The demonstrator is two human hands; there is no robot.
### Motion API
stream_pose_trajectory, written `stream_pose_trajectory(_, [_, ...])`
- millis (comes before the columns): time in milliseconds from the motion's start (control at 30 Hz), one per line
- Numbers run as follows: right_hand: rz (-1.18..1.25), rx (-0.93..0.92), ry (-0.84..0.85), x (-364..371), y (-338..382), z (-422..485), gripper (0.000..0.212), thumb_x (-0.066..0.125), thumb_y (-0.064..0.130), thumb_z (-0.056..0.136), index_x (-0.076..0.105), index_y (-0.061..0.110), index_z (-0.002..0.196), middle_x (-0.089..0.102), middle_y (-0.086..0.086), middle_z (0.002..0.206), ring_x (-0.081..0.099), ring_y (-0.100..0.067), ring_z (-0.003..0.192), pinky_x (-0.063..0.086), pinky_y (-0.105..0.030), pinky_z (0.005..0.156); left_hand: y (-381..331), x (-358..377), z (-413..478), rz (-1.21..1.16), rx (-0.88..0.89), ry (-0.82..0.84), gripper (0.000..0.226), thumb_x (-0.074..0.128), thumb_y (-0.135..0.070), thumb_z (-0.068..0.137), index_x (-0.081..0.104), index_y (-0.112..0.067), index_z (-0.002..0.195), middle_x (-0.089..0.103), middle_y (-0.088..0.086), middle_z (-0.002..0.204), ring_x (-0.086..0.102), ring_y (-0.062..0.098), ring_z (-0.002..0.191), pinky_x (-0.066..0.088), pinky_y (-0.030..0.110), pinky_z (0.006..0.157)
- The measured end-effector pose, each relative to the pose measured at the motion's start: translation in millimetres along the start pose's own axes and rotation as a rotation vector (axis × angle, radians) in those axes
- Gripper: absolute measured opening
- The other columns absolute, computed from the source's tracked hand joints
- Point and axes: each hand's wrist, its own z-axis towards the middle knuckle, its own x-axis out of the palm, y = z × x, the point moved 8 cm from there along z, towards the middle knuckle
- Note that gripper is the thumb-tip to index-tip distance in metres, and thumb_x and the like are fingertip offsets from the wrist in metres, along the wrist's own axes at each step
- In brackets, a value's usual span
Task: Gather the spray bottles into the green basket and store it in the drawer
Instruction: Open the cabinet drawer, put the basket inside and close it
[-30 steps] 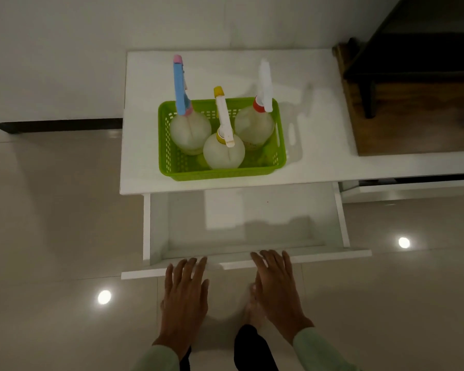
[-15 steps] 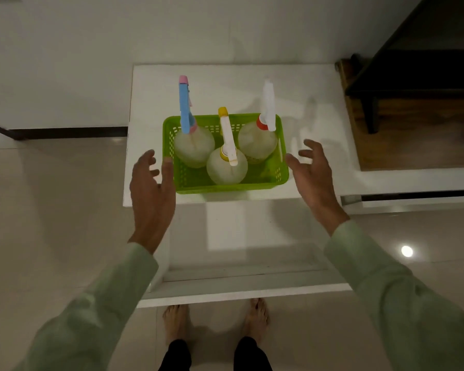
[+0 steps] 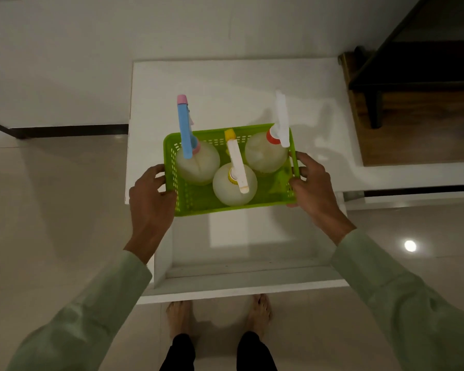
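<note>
The green basket (image 3: 198, 202) sits at the front edge of the white cabinet top (image 3: 225, 84). Three pale spray bottles stand upright in it: one with a blue and pink head (image 3: 197, 163) at the left, one with a yellow collar and white head (image 3: 235, 183) in the middle front, one with an orange collar and white head (image 3: 265, 153) at the right. My left hand (image 3: 152, 202) grips the basket's left side. My right hand (image 3: 312, 188) grips its right side. Below it the white drawer (image 3: 241, 279) stands pulled out, with nothing inside it.
A dark wooden step and black furniture (image 3: 413, 103) stand to the right of the cabinet. The tiled floor (image 3: 51, 223) spreads to the left and right. My bare feet (image 3: 177, 315) stand just in front of the drawer's front panel. A wall is behind the cabinet.
My hands rose from the drawer front, spread out beside the basket, and have now closed on its two sides. The basket's near edge now overhangs the cabinet's front edge.
</note>
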Motion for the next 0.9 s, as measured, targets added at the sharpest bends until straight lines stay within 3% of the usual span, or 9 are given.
stream_pose_trajectory(133, [0.019,0.001,0.028,-14,-19,-42,0.065,0.050,-0.011,0.086,0.055,0.029,0.136,0.071,-0.008,0.107,0.071,-0.026,0.092,0.064,-0.046,0.064,8,-9,-44,-0.024,-0.012,0.023,0.049,0.060,0.011,0.080,0.062,-0.017,0.120,0.072,0.000,0.102,0.071,0.014,0.078,0.056,0.014,0.056])
stream_pose_trajectory(200, [0.013,-0.027,0.021,-19,-27,-65,0.064,0.052,-0.015,0.085,0.057,0.023,0.137,0.072,-0.007,0.106,0.071,-0.022,0.092,0.063,-0.038,0.072,13,-12,-68,-0.038,-0.022,0.046,0.049,0.061,0.012,0.080,0.063,-0.020,0.117,0.071,-0.002,0.101,0.069,0.006,0.075,0.055,0.012,0.057])
stream_pose_trajectory(300, [0.019,-0.036,0.007,-26,-45,-95,0.067,0.052,-0.019,0.082,0.058,0.019,0.137,0.071,-0.006,0.116,0.070,-0.018,0.102,0.060,-0.023,0.072,26,-10,-97,-0.058,-0.059,0.097,0.050,0.063,0.013,0.080,0.059,-0.026,0.111,0.068,-0.010,0.101,0.070,0.011,0.080,0.055,0.011,0.058])
stream_pose_trajectory(433, [0.013,0.002,0.021,-25,-76,-125,0.068,0.051,-0.019,0.085,0.056,0.025,0.136,0.070,-0.001,0.120,0.071,-0.007,0.096,0.062,-0.034,0.075,51,2,-124,-0.052,-0.122,0.170,0.048,0.063,0.015,0.078,0.055,-0.022,0.107,0.062,-0.020,0.101,0.070,0.020,0.090,0.054,0.011,0.061])
stream_pose_trajectory(500, [0.025,0.019,0.037,-20,-92,-133,0.068,0.049,-0.020,0.086,0.054,0.024,0.138,0.069,0.001,0.122,0.068,0.004,0.096,0.062,-0.035,0.079,65,10,-128,-0.048,-0.165,0.199,0.047,0.064,0.017,0.077,0.055,-0.018,0.107,0.063,-0.013,0.100,0.069,0.026,0.089,0.055,0.016,0.061])
stream_pose_trajectory(633, [-0.006,0.060,0.035,-10,-118,-133,0.063,0.047,-0.016,0.090,0.053,0.027,0.135,0.066,0.009,0.116,0.065,0.010,0.095,0.060,-0.038,0.080,86,29,-122,-0.007,-0.231,0.262,0.048,0.066,0.019,0.072,0.054,-0.011,0.108,0.064,0.002,0.105,0.067,0.033,0.094,0.057,0.042,0.074])
stream_pose_trajectory(700, [-0.019,0.078,0.027,-5,-127,-127,0.061,0.048,-0.015,0.090,0.052,0.028,0.134,0.066,0.013,0.112,0.065,0.002,0.099,0.059,-0.040,0.082,93,38,-115,0.012,-0.237,0.275,0.048,0.067,0.018,0.070,0.053,-0.013,0.104,0.063,0.001,0.105,0.066,0.029,0.090,0.055,0.037,0.071])
stream_pose_trajectory(800, [-0.065,0.121,0.031,3,-139,-114,0.056,0.050,-0.014,0.088,0.052,0.021,0.132,0.067,-0.002,0.115,0.064,-0.023,0.110,0.057,-0.050,0.087,107,51,-104,0.033,-0.266,0.300,0.047,0.068,0.018,0.069,0.052,-0.012,0.101,0.064,0.007,0.106,0.065,0.027,0.080,0.055,0.039,0.067])
stream_pose_trajectory(900, [-0.090,0.138,0.071,15,-149,-99,0.048,0.053,-0.013,0.086,0.053,0.018,0.123,0.067,-0.003,0.109,0.064,-0.028,0.112,0.058,-0.051,0.084,127,65,-93,0.053,-0.323,0.321,0.047,0.070,0.019,0.067,0.050,-0.011,0.098,0.061,0.010,0.105,0.061,0.034,0.084,0.055,0.042,0.066])
